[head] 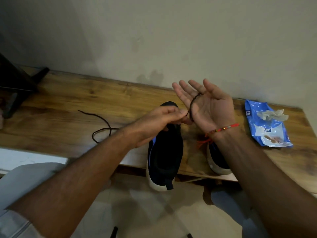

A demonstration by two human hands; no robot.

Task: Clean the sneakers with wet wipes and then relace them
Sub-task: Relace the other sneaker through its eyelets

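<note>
Two dark blue sneakers with white soles stand on the wooden table (68, 100). The left sneaker (164, 152) lies below my left hand, heel over the front edge. The right sneaker (217, 157) is mostly hidden behind my right forearm. My left hand (159, 122) pinches a dark shoelace (193, 105) at its fingertips. That lace loops up across the palm of my right hand (204, 103), which is raised, palm up, fingers straight. A second dark lace (103, 124) lies loose on the table to the left.
A blue wet wipes pack (267, 127) with a crumpled used wipe (272, 115) on top lies at the right. A dark stand (15, 86) occupies the table's far left. The wall runs close behind the table. Tiled floor shows below the front edge.
</note>
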